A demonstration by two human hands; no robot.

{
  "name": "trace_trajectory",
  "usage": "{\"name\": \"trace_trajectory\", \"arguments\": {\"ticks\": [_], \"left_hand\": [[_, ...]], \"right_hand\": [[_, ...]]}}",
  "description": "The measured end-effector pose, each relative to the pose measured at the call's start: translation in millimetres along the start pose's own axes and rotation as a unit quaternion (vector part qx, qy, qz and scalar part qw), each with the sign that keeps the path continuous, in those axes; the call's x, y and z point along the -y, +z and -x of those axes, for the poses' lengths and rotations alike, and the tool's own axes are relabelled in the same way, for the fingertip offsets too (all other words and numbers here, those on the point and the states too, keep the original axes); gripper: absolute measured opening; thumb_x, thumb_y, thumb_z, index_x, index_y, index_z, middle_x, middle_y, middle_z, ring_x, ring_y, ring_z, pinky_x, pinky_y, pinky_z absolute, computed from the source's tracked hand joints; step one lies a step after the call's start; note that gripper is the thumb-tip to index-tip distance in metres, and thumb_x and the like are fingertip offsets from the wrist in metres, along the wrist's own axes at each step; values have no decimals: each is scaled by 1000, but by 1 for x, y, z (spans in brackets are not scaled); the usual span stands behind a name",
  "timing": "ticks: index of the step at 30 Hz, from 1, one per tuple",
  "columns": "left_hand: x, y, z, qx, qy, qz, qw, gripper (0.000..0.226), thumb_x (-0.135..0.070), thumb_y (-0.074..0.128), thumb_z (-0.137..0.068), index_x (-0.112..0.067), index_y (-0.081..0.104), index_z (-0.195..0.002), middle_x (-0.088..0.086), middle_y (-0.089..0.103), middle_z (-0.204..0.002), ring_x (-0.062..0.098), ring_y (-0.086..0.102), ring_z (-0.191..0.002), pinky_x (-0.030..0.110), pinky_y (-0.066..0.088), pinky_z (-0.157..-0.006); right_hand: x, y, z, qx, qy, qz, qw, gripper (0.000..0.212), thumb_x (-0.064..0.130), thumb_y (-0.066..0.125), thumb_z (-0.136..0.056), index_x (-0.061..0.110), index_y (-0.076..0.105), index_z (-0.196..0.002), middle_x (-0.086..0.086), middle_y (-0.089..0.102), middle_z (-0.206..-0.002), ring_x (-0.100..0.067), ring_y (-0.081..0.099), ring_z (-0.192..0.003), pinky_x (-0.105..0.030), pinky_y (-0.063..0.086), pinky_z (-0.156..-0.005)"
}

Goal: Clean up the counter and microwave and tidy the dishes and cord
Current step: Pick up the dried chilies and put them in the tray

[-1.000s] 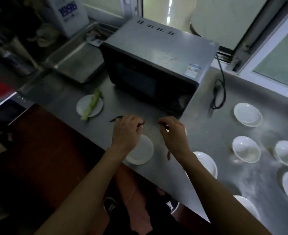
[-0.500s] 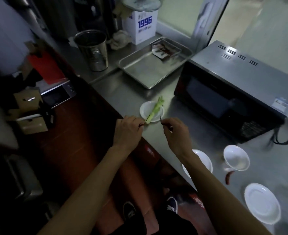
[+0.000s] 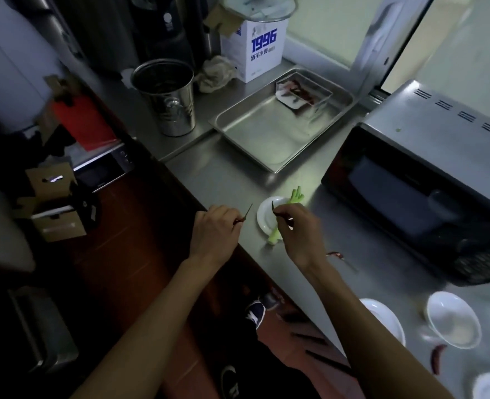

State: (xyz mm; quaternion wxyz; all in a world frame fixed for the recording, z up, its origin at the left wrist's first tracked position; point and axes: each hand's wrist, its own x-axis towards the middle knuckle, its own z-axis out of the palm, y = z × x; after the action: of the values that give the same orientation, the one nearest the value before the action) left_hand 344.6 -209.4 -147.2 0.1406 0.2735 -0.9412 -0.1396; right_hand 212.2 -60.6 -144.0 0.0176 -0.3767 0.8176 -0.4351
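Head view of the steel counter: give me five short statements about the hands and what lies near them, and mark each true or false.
1. Each hand pinches a thin dark chilli-like piece. True: the left hand and the right hand each hold one.
2. The green vegetable stalk lies across the small white round plate. True.
3. The black microwave has its door open. False: the door is closed.
4. The rectangular steel tray is piled with white plates. False: it holds only a small clear container at its far corner.
5. The steel bucket stands left of that tray. True.
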Motion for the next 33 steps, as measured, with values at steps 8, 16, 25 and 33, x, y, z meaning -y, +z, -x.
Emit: {"name": "trace_trajectory", "arguments": {"ticks": [8, 16, 25, 33], "left_hand": [[20, 12, -116, 24, 33, -14, 999, 5, -27, 68, -88, -23, 65, -88, -3, 64, -86, 24, 57, -85, 42, 44, -76], [15, 24, -208, 38, 107, 22, 993, 4, -24, 63, -89, -23, 60, -87, -4, 58, -83, 21, 53, -79, 39, 43, -71], [29, 62, -331, 72, 150, 49, 985, 3, -27, 68, -87, -24, 68, -89, -4, 66, -86, 24, 60, -84, 44, 47, -76], [48, 95, -442, 123, 201, 122, 964, 4, -26, 65, -90, -23, 67, -90, -6, 65, -84, 18, 58, -80, 42, 48, -74]], "right_hand": [[-29, 22, -93, -28, 38, -16, 999, 19, -3, 65, -88, 9, 73, -100, -4, 69, -95, -16, 65, -83, -30, 55, -77], [-53, 23, -162, -73, 69, -9, 995, 17, 0, 67, -87, 11, 74, -97, 0, 68, -91, -14, 65, -79, -25, 53, -74], [-77, 44, -244, -127, 115, 39, 984, 20, -4, 66, -85, 9, 74, -99, -5, 70, -93, -16, 66, -80, -23, 53, -76], [-98, 79, -320, -170, 204, 90, 960, 20, -6, 66, -84, 6, 74, -98, -7, 71, -93, -18, 67, -82, -16, 50, -78]]}}
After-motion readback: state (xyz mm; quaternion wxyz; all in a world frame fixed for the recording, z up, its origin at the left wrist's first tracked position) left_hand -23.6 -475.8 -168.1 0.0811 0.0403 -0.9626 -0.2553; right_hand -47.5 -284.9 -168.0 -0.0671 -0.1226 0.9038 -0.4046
